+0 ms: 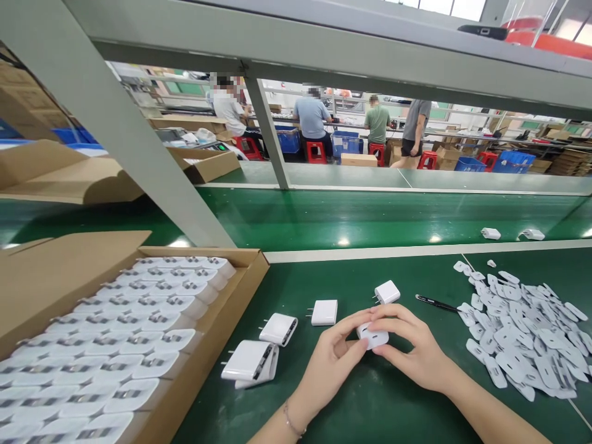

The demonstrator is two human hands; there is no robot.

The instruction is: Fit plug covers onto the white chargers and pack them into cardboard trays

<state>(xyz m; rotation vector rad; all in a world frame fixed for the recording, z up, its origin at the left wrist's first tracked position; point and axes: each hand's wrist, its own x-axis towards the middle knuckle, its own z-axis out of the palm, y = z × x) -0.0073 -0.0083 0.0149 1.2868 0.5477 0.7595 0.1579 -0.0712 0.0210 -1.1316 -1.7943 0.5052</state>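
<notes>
Between my left hand [333, 351] and my right hand [411, 342] is a white charger end cover [375, 338] with dark slots facing me. Fingertips and thumbs of both hands grip it from its two sides. Just beyond my fingers lies a white two-pin charger [387, 291], and another charger [324, 312] rests to the left of it. Farther left, a charger with an uncovered end [279, 328] lies near two overlapping chargers [247, 360]. Black tweezers [437, 302] lie right of my hands, their tip by a pile of white covers [527, 336].
A cardboard box [250, 262] full of rows of white chargers stands at the left. Beyond the green bench runs a green conveyor belt [342, 216] with two chargers on it at the right. A grey frame post [152, 135] slants up at the left. Several people work in the background.
</notes>
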